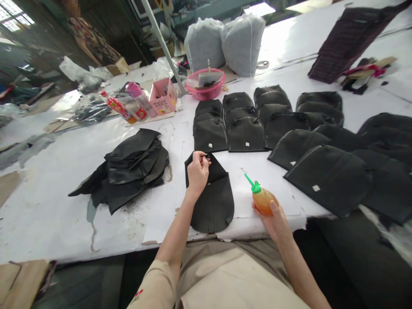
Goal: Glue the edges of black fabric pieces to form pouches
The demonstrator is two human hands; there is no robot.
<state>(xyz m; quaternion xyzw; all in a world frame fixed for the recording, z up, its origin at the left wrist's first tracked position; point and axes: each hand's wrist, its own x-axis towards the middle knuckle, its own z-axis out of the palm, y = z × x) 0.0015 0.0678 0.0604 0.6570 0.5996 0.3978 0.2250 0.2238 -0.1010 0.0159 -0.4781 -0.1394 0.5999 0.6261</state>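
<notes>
My left hand (198, 171) pinches the far edge of a black leather-like piece (213, 206) that lies on the white table in front of me. The far part of this piece is folded over, and its rounded end points toward me. In my right hand (273, 221) is an orange squeeze bottle (264, 201) with a green nozzle, tilted up to the left and held above the table. Rows of similar black pieces (210, 133), some with small white tags, lie just beyond. To the left rests a loose heap of black pieces (138, 163).
More black pieces (328, 176) overlap at the right edge. Toward the back stand a pink basket (206, 91), a pink box (162, 96), bottles (138, 96) and two wrapped grey bundles (243, 45). A metal pole (164, 45) rises beside the basket. Another person (92, 38) is at the far left.
</notes>
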